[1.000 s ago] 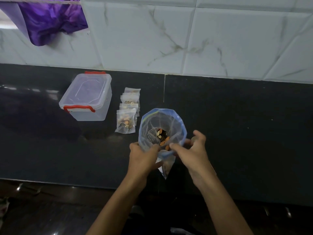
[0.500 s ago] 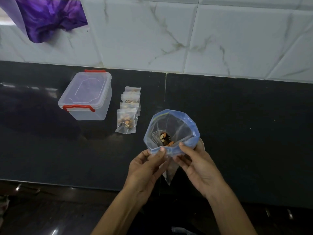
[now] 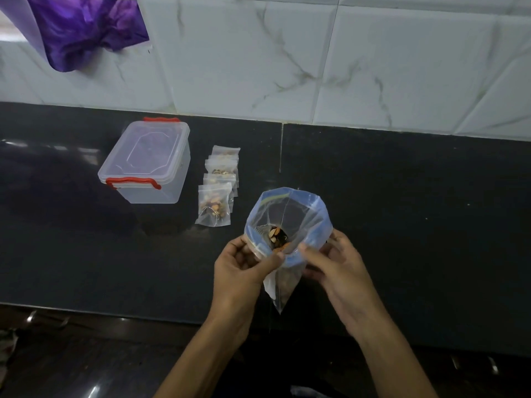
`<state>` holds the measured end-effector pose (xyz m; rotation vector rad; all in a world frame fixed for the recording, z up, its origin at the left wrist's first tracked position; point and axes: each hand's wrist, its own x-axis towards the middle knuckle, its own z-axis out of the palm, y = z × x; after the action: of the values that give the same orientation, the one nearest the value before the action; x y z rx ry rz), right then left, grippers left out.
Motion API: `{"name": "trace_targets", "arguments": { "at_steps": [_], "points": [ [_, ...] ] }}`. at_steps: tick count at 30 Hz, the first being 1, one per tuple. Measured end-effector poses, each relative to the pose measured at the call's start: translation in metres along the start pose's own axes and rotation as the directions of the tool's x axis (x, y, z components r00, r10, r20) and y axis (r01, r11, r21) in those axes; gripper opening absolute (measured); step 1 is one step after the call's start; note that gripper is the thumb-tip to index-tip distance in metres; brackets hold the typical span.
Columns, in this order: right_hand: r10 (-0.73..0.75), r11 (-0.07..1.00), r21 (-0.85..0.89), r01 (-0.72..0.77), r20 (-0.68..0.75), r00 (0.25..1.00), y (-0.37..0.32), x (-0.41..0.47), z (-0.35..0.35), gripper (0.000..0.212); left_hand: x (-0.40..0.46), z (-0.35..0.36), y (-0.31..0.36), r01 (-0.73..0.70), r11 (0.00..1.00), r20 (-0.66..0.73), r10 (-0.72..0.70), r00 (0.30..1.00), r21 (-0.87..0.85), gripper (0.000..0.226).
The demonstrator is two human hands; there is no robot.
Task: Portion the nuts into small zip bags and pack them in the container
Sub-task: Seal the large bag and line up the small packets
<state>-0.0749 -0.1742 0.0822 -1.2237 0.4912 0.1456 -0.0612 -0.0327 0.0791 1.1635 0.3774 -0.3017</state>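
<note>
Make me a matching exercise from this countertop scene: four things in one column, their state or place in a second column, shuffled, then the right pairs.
Things:
1. container
2. small filled bags
3. large zip bag
4. purple cloth

States or places:
A. held open at its rim by the left hand and the right hand
B. hanging against the tiled wall
C. lid on, red clips, standing on the counter
D. lying in a row on the counter beside the container

Pairs: 1-C, 2-D, 3-A, 4-B
</note>
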Motion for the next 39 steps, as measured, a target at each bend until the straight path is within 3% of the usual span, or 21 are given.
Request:
{"name": "trace_targets", "arguments": {
  "at_steps": [2,4,6,8,11,13,15,18,21,23,25,27,29,30,32,35,37,39],
  "points": [
    [-0.003,0.993,0.121,0.0,0.028,1.0,-0.006,0.001,-0.004,0.052,0.001,-0.002,0.008,0.049,0.992,0.103,-0.037,0.994,-0.116,0.032],
    [-0.011,0.997,0.078,0.013,-0.028,1.0,-0.006,0.005,-0.005,0.047,0.001,-0.002,0.007,0.07,0.986,0.104,-0.055,0.993,-0.151,0.021],
    [-0.074,0.992,-0.108,0.063,-0.104,0.992,-0.003,0.006,0.001,0.049,0.001,0.001,0.0,0.015,1.0,-0.038,-0.016,0.999,-0.018,0.023],
    [-0.178,0.94,-0.313,0.135,-0.114,0.977,0.001,0.005,0.008,0.051,0.0,0.006,-0.008,-0.092,0.968,-0.174,0.134,0.975,0.233,0.026],
    [-0.172,0.92,-0.365,0.145,-0.041,0.984,0.003,0.005,0.009,0.056,-0.002,0.012,-0.007,-0.165,0.912,-0.158,0.239,0.958,0.376,0.034],
    [-0.114,0.941,-0.32,0.106,-0.005,0.994,-0.001,0.007,0.003,0.054,0.0,0.01,-0.002,-0.132,0.924,-0.057,0.163,0.985,0.358,0.043],
    [-0.083,0.958,-0.277,0.08,0.0,0.997,-0.008,0.008,-0.003,0.032,0.003,0.006,0.002,-0.063,0.955,0.032,0.056,0.998,0.289,0.053],
    [-0.086,0.946,-0.315,0.077,-0.014,0.996,-0.012,0.012,-0.006,0.009,0.01,0.003,0.003,0.012,0.984,0.042,-0.019,0.999,0.177,0.038],
    [-0.212,0.894,-0.414,0.168,-0.063,0.975,-0.009,0.019,-0.008,0.028,0.015,0.001,0.001,-0.086,0.967,-0.07,0.106,0.992,0.241,0.015],
    [-0.267,0.842,-0.503,0.197,-0.07,0.961,-0.01,0.021,-0.011,0.038,0.016,-0.002,0.002,-0.174,0.93,-0.141,0.23,0.963,0.324,0.02],
    [-0.264,0.802,-0.558,0.213,-0.012,0.964,-0.011,0.023,-0.014,0.042,0.017,-0.003,0.005,-0.212,0.888,-0.098,0.274,0.957,0.409,0.027],
    [-0.197,0.806,-0.558,0.197,0.06,0.979,-0.013,0.023,-0.016,0.043,0.018,-0.004,0.009,-0.184,0.846,0.02,0.201,0.979,0.501,0.035],
    [-0.114,0.867,-0.475,0.149,0.101,0.988,-0.018,0.023,-0.014,0.03,0.022,-0.003,0.013,-0.128,0.842,0.09,0.095,0.991,0.525,0.039],
    [-0.076,0.898,-0.424,0.114,0.105,0.992,-0.021,0.023,-0.012,0.02,0.023,-0.001,0.017,-0.08,0.88,0.101,0.036,0.994,0.469,0.035],
    [-0.034,0.916,-0.395,0.067,0.089,0.995,-0.025,0.028,-0.011,0.028,0.026,0.004,0.024,0.079,0.951,0.112,-0.118,0.987,0.3,0.027],
    [-0.041,0.928,-0.369,0.053,0.041,0.998,-0.026,0.035,-0.007,0.018,0.034,0.006,0.031,0.251,0.945,0.111,-0.278,0.954,0.21,0.026],
    [-0.088,0.92,-0.381,0.091,0.025,0.996,-0.026,0.039,-0.007,0.013,0.038,0.004,0.031,0.225,0.937,0.099,-0.26,0.961,0.268,0.021],
    [-0.158,0.876,-0.459,0.151,0.024,0.987,-0.025,0.043,-0.01,0.017,0.042,0.002,0.029,0.029,0.886,0.06,-0.064,0.996,0.463,0.011]
  ]
}}
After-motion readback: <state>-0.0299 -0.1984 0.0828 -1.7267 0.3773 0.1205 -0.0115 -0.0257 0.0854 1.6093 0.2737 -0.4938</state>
